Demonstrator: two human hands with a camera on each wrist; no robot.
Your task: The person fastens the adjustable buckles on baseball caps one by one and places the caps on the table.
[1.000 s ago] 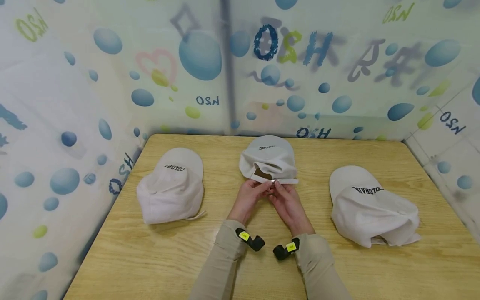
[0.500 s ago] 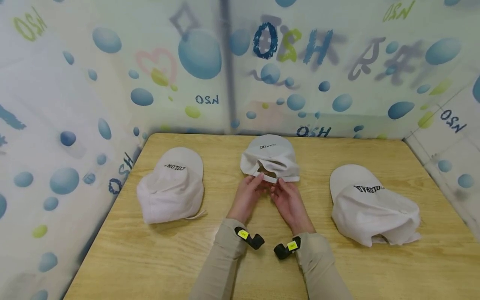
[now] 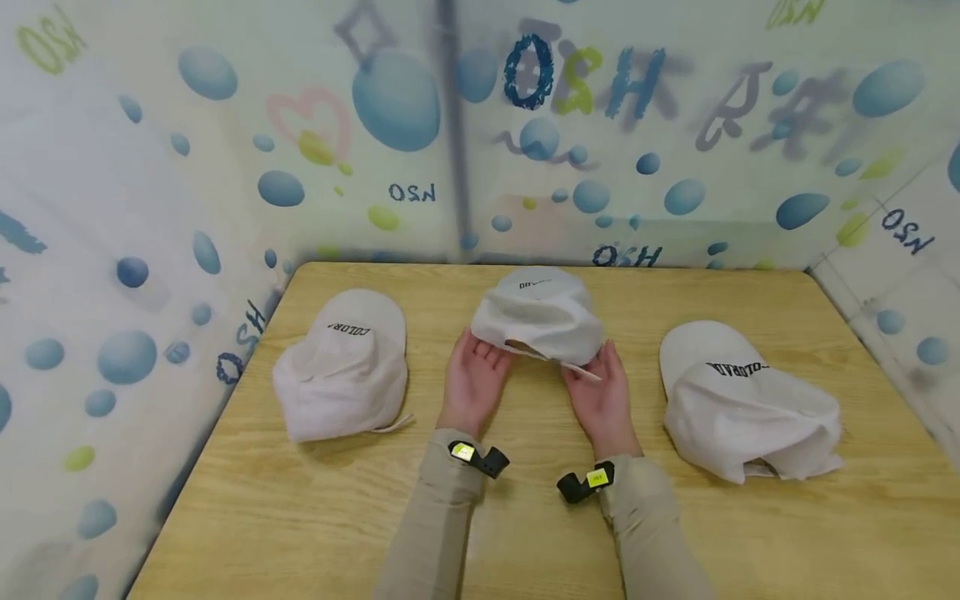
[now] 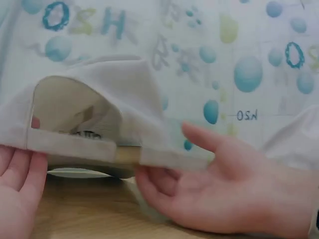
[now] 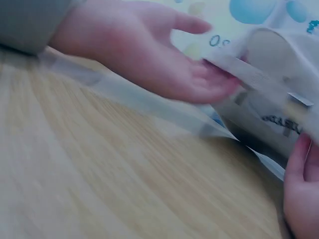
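A white baseball cap [image 3: 536, 321] is held slightly raised at the back middle of the table, its rear opening and strap toward me. My left hand [image 3: 474, 385] is palm up at the cap's left side, fingers under the rim; its thumb stands apart in the right wrist view. Palm up at the other side, my right hand [image 3: 604, 398] supports the edge on its fingers, its thumb raised clear in the left wrist view. The adjuster strap [image 4: 75, 145] crosses the opening, with a tan section [image 4: 127, 155] showing. Its loose tail [image 3: 582, 371] sticks out near the right hand.
Two more white caps lie on the wooden table [image 3: 315, 517]: a left cap [image 3: 341, 367] and a right cap [image 3: 750, 404], with dark COLORADO lettering partly showing. A wall sheet [image 3: 495, 167] printed with blue bubbles encloses the table's back and sides.
Both hands have let go of the strap and buckle at the cap's back and spread apart to its sides, turning palm up. The cap has tipped and its strap tail now angles downward.
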